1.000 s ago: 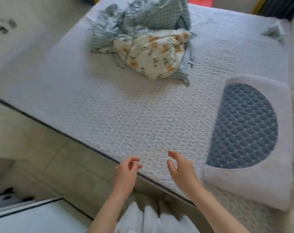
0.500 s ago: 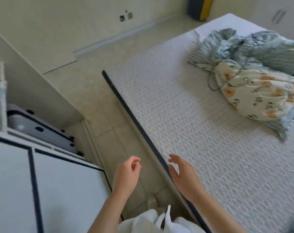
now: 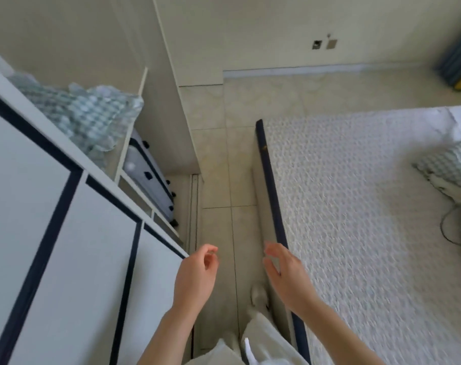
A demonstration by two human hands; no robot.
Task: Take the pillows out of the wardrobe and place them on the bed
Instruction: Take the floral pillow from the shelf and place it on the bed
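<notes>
Pillows are split between two places: a blue-green checked pillow (image 3: 84, 114) lies on an open shelf of the wardrobe (image 3: 66, 206), up and to the left of the hands, and the corner of another (image 3: 450, 162) shows on the bed (image 3: 356, 219), far off to the right of the right hand (image 3: 287, 275). Both hands are empty and relaxed: the left hand (image 3: 195, 277) has loosely curled fingers grasping nothing, and the right hand's fingers are nearly straight, hovering at the mattress's dark edge. Compared with a second ago, the view has swung from the bed, where a white and blue pillow lay just right of the right hand, toward the wardrobe; half a second ago the shelf was only partly visible. That suggests one delivery is done and the next step is reaching for the checked pillow on the shelf. A grey suitcase (image 3: 147, 180) stands in the compartment below it.
</notes>
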